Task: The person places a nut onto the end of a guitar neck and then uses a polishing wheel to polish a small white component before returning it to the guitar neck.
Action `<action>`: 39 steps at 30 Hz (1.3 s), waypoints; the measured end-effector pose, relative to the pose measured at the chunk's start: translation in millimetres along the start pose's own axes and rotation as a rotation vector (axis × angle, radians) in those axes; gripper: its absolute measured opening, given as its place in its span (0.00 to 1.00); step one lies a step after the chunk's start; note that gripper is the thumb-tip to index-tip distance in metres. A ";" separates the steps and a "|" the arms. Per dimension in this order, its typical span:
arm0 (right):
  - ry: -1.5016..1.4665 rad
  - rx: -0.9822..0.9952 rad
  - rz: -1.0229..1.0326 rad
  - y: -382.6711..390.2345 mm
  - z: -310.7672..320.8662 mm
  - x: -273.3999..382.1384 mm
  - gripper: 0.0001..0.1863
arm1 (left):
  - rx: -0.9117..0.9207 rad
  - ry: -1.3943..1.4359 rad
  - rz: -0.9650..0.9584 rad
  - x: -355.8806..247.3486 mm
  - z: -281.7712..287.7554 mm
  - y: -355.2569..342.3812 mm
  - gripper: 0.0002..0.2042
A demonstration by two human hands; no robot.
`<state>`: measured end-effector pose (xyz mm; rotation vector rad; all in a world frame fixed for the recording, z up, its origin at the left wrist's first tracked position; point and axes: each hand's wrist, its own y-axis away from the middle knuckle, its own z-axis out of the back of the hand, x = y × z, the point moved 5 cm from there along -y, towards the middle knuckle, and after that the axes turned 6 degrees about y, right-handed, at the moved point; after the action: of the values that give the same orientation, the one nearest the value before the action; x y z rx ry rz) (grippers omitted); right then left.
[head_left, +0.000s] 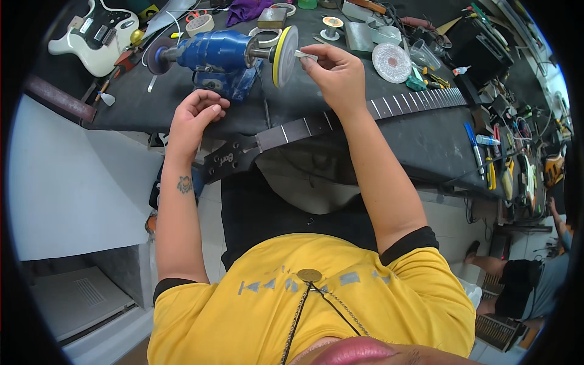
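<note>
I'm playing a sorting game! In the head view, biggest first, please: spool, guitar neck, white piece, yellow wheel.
1. Guitar neck
2. Yellow wheel
3. Spool
4. White piece in the right hand, partly hidden

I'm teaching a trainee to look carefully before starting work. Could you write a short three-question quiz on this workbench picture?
1. Which hand holds the small pale piece next to the yellow-edged wheel?

2. True or false: the guitar neck lies on the near side of the blue bench grinder.

3. What is the main colour of the guitar body at the upper left?
A) red
B) white
C) green

Key:
1. The right hand
2. True
3. B
</note>
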<state>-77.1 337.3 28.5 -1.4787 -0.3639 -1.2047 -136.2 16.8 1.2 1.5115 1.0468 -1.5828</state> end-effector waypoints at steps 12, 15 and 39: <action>0.071 -0.032 0.112 6.9 -10.8 2.3 0.12 | -0.016 -0.223 0.021 17.2 0.6 -6.9 0.15; 0.120 -0.042 0.175 7.1 -9.5 3.8 0.12 | -0.001 -0.220 0.026 17.2 1.3 -9.3 0.15; 0.191 -0.050 0.265 8.1 -8.9 9.4 0.11 | -0.001 -0.187 0.004 15.1 0.2 -8.3 0.14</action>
<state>-71.0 323.4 30.3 -1.3911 -0.0073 -1.1343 -144.9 20.9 -13.1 1.3342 0.9379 -1.6840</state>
